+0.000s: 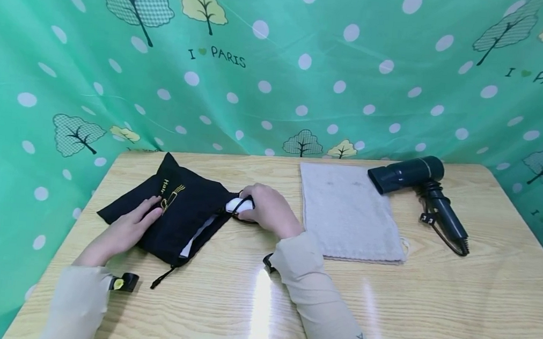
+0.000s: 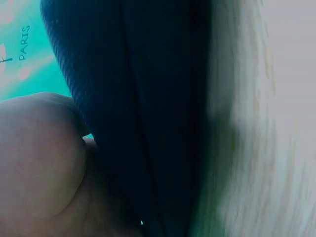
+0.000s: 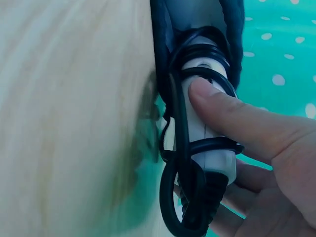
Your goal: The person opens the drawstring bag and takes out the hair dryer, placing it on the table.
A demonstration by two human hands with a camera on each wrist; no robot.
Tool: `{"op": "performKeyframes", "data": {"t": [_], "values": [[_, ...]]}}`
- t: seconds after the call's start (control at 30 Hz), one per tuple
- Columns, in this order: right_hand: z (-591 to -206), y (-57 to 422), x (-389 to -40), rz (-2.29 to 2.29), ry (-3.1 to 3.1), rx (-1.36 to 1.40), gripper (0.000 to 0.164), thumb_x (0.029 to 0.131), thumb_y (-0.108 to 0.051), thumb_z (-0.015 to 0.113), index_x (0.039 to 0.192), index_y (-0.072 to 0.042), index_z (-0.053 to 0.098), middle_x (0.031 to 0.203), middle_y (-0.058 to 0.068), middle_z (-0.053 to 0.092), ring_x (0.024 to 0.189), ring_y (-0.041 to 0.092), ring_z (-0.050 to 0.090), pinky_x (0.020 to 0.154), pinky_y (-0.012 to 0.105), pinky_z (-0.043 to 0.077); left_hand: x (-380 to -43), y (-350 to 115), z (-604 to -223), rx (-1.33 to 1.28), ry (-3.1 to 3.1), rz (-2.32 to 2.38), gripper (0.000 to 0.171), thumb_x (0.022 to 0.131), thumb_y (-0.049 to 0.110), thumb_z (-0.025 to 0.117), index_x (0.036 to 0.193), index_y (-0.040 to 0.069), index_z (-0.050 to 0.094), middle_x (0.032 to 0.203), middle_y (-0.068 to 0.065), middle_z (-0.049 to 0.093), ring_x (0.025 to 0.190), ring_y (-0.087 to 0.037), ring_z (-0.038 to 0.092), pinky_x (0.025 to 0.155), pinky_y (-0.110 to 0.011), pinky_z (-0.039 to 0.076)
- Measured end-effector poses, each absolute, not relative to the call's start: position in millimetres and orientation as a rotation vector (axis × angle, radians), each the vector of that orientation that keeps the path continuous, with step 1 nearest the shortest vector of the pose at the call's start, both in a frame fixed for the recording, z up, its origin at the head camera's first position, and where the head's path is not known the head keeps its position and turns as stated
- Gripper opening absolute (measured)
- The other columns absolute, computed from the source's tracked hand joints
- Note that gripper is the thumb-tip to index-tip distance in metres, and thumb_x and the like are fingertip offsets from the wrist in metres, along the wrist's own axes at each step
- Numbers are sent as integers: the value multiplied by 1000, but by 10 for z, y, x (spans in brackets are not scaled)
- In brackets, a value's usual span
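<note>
A black drawstring bag (image 1: pixel 197 190) with gold "Hair" lettering lies at the left of the table. My left hand (image 1: pixel 129 230) rests on its printed side, fingers laid over the cloth. At the bag's mouth, my right hand (image 1: pixel 270 208) grips a white handle (image 1: pixel 241 205). In the right wrist view, black cord (image 3: pixel 181 118) is looped around that handle, and my thumb (image 3: pixel 212 101) presses along it. The rest of the white appliance is hidden inside the bag. A white edge (image 1: pixel 192 240) shows within the lower part of the opening. Dark bag cloth (image 2: pixel 143 98) fills much of the left wrist view.
Right of my right hand lies a flat grey cloth bag (image 1: pixel 350 214). A dark green hair dryer (image 1: pixel 409 173), cord wound around its handle, overlaps its upper right corner. The wooden table (image 1: pixel 434 307) meets a green patterned curtain (image 1: pixel 280 73) at the back.
</note>
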State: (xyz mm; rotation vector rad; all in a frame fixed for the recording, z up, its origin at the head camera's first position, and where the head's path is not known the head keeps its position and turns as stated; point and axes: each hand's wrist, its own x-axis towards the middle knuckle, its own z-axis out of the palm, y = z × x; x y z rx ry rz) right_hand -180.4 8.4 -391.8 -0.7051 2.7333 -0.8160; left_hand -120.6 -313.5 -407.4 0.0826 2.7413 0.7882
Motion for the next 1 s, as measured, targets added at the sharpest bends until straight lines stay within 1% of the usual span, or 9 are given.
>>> {"op": "performKeyframes", "data": {"t": [0.13, 0.23, 0.43, 0.53, 0.63, 0.77, 0.87, 1.0], "values": [[-3916, 141, -1841, -807, 2709, -683, 40, 86, -25, 79, 122, -11, 69, 129, 6, 65, 112, 21, 61, 93, 35, 50, -1189, -3136, -4068, 96, 2740, 786, 70, 107, 50, 30, 158, 4, 19, 160, -30, 14, 143, -57, 13, 109, -72, 19], [-3910, 158, -1853, -791, 2704, -693, 40, 86, -25, 79, 122, -11, 69, 129, 6, 65, 111, 21, 61, 92, 34, 50, -1184, -3126, -4066, 104, 2743, 790, 70, 107, 49, 31, 157, 2, 19, 161, -29, 13, 145, -55, 11, 110, -72, 17], [-3913, 147, -1847, -732, 2722, -781, 39, 88, -24, 78, 123, -9, 67, 118, 7, 66, 98, 18, 60, 87, 34, 51, -1207, -3103, -4077, 139, 2751, 790, 70, 107, 47, 32, 156, -3, 20, 160, -31, 12, 147, -52, 6, 113, -71, 14], [-3914, 145, -1838, -721, 2724, -809, 43, 87, -24, 79, 123, -8, 65, 117, 8, 64, 97, 19, 58, 89, 34, 51, -1220, -3094, -4082, 172, 2775, 784, 70, 107, 46, 34, 154, -5, 23, 159, -32, 15, 146, -53, 10, 113, -70, 16], [-3913, 142, -1828, -740, 2720, -820, 45, 86, -25, 79, 124, -7, 64, 119, 9, 61, 99, 20, 57, 91, 35, 50, -1229, -3096, -4086, 203, 2820, 766, 68, 107, 44, 36, 152, -6, 28, 157, -34, 21, 144, -54, 17, 112, -68, 19], [-3931, 122, -1826, -753, 2733, -870, 42, 88, -24, 78, 122, -5, 64, 119, 10, 61, 103, 21, 58, 94, 35, 50, -1228, -3096, -4097, 220, 2889, 748, 64, 107, 41, 39, 150, -7, 34, 153, -34, 30, 141, -54, 25, 111, -67, 24], [-3952, 98, -1832, -757, 2755, -927, 36, 89, -22, 76, 118, -4, 66, 114, 9, 64, 103, 22, 59, 94, 35, 50, -1222, -3086, -4105, 229, 2928, 776, 62, 107, 41, 40, 149, -4, 37, 152, -32, 34, 141, -52, 28, 110, -66, 26], [-3966, 73, -1835, -792, 2770, -971, 34, 89, -20, 76, 118, -4, 68, 112, 8, 67, 103, 22, 61, 93, 34, 50, -1225, -3064, -4119, 288, 2942, 843, 58, 107, 39, 40, 152, 3, 36, 154, -28, 34, 142, -50, 28, 110, -66, 27]]}}
